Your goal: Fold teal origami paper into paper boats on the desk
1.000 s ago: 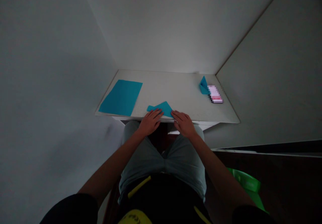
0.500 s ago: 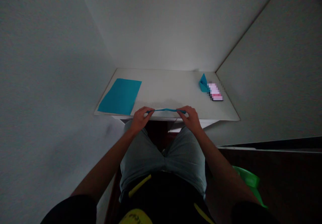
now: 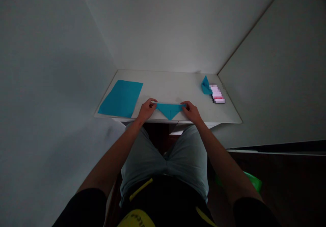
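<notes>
While I've got the folded paper (image 3: 169, 110) pinned at the near edge of the table (image 3: 178, 87), point toward me, my left hand (image 3: 145, 110) pinches its left corner and my right hand (image 3: 193, 111) pinches the right one. To do this well, I reckon: keep the top edge taut and level, corners matched, press flat before creasing. Further left lies a flat blue sheet (image 3: 121, 98), well apart. At the far right corner sits a small folded blue piece (image 3: 205, 85), touching a blurred pink-and-white thing (image 3: 217, 94) I can't identify. White walls box the table in on three sides; the light is dim.
</notes>
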A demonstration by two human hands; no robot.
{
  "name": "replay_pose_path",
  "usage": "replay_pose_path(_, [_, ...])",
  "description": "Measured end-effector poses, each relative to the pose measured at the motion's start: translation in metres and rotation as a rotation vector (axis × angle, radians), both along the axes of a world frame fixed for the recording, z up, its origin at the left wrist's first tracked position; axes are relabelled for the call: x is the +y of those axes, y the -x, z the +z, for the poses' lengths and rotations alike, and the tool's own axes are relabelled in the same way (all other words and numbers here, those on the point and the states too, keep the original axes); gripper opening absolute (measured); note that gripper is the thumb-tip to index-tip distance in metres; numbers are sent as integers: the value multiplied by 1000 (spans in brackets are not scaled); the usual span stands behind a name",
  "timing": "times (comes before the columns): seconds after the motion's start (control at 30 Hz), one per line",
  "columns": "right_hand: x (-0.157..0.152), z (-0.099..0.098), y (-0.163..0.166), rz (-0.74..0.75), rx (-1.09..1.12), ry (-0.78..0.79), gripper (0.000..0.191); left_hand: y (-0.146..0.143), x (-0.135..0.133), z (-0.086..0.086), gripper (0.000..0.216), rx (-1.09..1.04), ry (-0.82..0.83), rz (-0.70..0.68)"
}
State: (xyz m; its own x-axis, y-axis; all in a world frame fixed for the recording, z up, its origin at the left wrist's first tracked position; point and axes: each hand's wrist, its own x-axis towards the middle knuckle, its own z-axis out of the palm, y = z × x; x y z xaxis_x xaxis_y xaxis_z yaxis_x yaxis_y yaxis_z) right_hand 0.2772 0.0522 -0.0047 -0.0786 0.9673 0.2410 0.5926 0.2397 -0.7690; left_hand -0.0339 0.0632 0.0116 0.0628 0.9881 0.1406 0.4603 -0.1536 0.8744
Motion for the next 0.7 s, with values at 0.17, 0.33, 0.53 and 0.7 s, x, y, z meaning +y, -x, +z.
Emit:
replay_pose_path(0.17, [-1,-2,-7,86,-150,-3,26,9,-2,-1,28,184,-19,-168])
replay_pose_path(0.33, [7,5,-24,251,-194,73,37,26,11,0,35,302,-2,-363])
replay_pose_path(0.53, [28,15,-28,296,-246,90,25,15,26,9,25,504,26,-334])
replay_pose_path(0.7, [42,11,-24,272,-284,108,29,3,23,15,35,565,119,-142])
